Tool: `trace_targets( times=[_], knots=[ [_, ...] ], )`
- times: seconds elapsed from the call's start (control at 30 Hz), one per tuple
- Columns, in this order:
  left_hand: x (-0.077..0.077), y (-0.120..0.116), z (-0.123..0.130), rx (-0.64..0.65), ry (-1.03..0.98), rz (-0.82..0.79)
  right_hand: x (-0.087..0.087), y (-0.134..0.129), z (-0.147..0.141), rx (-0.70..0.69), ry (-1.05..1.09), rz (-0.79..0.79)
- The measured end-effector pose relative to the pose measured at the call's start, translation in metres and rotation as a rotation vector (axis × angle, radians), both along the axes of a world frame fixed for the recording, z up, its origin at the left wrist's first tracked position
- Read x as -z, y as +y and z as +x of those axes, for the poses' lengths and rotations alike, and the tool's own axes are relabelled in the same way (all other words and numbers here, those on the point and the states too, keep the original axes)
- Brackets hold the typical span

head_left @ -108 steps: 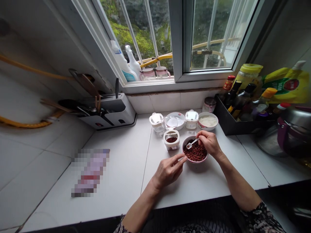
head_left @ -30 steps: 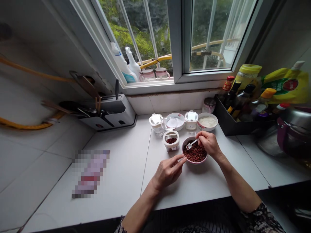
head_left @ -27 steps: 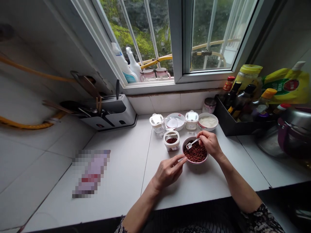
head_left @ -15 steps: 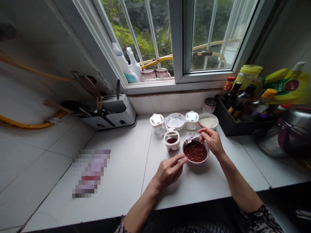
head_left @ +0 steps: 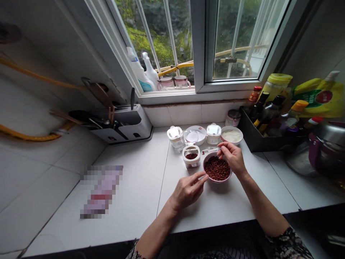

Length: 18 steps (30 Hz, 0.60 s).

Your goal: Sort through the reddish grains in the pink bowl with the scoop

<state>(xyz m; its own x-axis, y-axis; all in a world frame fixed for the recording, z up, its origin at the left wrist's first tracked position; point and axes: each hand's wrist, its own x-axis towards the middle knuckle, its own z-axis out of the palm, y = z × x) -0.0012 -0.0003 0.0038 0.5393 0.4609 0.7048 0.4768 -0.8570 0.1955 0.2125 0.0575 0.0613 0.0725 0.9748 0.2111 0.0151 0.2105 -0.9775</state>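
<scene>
My right hand (head_left: 232, 155) pinches the handle of a small white spoon (head_left: 210, 150), which is over the back rim of a bowl of dark red dried grains (head_left: 217, 168). A little red shows in the spoon's tip. My left hand (head_left: 189, 189) has its fingertips on the bowl's front left rim, with thumb and fingers closed on it. Left of the bowl stands an open-topped clear jar (head_left: 191, 158) with the same red grains inside.
Behind are two lidded jars (head_left: 214, 133), a dish of white powder (head_left: 201, 138) and a bowl of pale contents (head_left: 231, 135). A black box (head_left: 265, 142) of bottles stands right, a utensil holder (head_left: 132, 129) left. A blurred purple packet (head_left: 102, 190) lies front left.
My right hand has moved slightly left with the spoon, whose tip has shifted from above the grains towards the gap between bowl and jar. My left hand stays at the rim.
</scene>
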Motion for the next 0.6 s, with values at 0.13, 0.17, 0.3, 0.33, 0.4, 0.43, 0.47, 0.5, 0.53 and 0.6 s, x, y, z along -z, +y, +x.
trace_targets(
  times=[0.13, 0.17, 0.3, 0.33, 0.4, 0.43, 0.47, 0.5, 0.53, 0.6],
  knots=[
    [-0.001, 0.0, 0.001, -0.006, -0.006, 0.011, 0.0, -0.007, -0.018, -0.013, -0.085, 0.072],
    [-0.002, 0.0, 0.001, -0.007, -0.011, 0.017, 0.001, -0.009, -0.022, -0.014, -0.141, 0.104],
    [-0.002, 0.0, 0.002, -0.011, -0.02, 0.033, 0.003, -0.014, -0.031, -0.049, -0.505, 0.378],
    [-0.001, 0.0, 0.002, -0.012, -0.02, 0.033, 0.004, -0.015, -0.031, -0.079, -0.589, 0.46],
    [-0.001, 0.0, 0.002, -0.013, -0.019, 0.032, 0.002, -0.014, -0.029, -0.129, -0.69, 0.588],
    [-0.001, 0.0, 0.002, -0.012, -0.02, 0.032, 0.001, -0.014, -0.027, -0.133, -0.705, 0.626],
    [-0.001, 0.0, 0.002, -0.011, -0.02, 0.033, 0.0, -0.014, -0.024, -0.118, -0.697, 0.643],
    [-0.002, 0.0, 0.002, -0.01, -0.018, 0.031, -0.001, -0.014, -0.021, -0.088, -0.673, 0.64],
    [-0.002, 0.0, 0.001, -0.009, -0.016, 0.027, -0.003, -0.014, -0.017, -0.046, -0.642, 0.619],
    [-0.002, 0.0, 0.001, -0.004, -0.012, 0.019, -0.004, -0.014, -0.007, 0.05, -0.586, 0.531]
  ],
)
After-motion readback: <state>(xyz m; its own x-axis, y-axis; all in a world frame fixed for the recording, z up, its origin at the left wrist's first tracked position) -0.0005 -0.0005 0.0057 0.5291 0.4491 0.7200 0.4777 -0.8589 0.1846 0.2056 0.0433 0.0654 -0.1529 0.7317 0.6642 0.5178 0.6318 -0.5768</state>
